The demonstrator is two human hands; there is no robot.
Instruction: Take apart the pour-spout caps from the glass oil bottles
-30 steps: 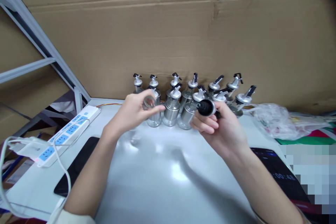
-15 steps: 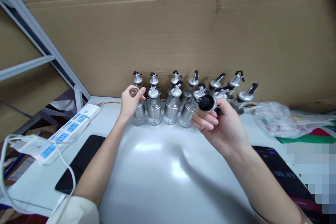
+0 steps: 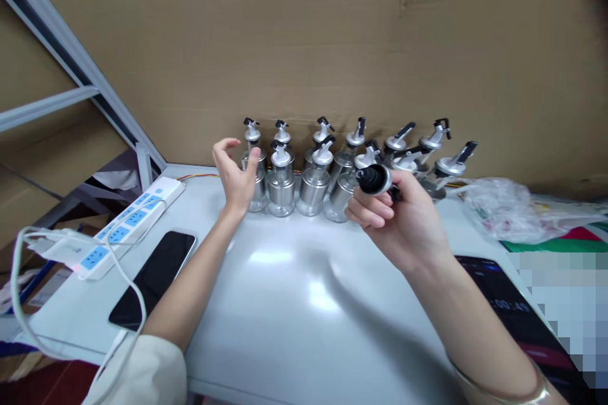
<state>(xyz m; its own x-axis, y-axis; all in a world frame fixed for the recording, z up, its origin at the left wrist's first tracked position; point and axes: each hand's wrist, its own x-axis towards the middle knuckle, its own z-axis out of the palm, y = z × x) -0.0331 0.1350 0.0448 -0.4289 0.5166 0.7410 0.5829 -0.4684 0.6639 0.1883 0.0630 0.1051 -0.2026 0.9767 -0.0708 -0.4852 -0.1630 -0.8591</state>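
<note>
My left hand (image 3: 235, 174) is open with its fingers apart, right beside a capless glass bottle (image 3: 258, 188) that stands at the left end of the front row. My right hand (image 3: 401, 224) is closed round a silver pourer cap with a black stopper (image 3: 375, 178), held above the table in front of the bottles. Several glass and steel bottles with pourer caps (image 3: 314, 180) stand in two rows against the cardboard wall.
A white power strip (image 3: 135, 218) with a plugged-in cable lies at the left, a black phone (image 3: 154, 275) beside it. A dark screen showing a timer (image 3: 513, 307) lies at the right. A crumpled plastic bag (image 3: 496, 205) sits at the back right. A cardboard wall (image 3: 304, 44) closes the back.
My left hand carried the capless bottle to the left end of the front row, stood it there and let go. My right hand kept the cap nearly still.
</note>
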